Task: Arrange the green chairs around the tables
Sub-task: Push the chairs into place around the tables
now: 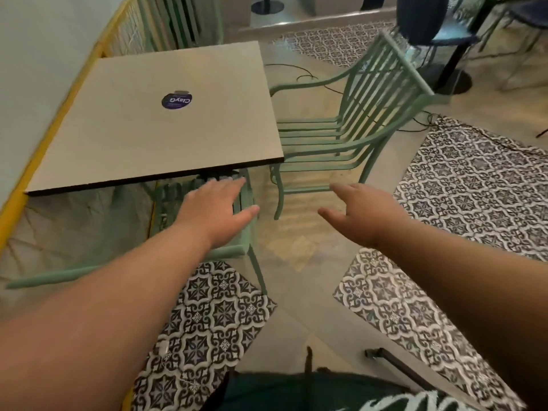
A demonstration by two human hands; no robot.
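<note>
Green chair (341, 129) stands beside table (154, 120); left hand (215, 210), right hand (360, 213) splayed, empty.

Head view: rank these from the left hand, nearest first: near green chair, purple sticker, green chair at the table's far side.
1. near green chair, directly under the left hand.
2. purple sticker, ahead, middle of the table.
3. far green chair, beyond the table's far edge.

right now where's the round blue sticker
In the head view, the blue sticker lies near the middle of the table top, upper left, with a green chair to its right.
</note>
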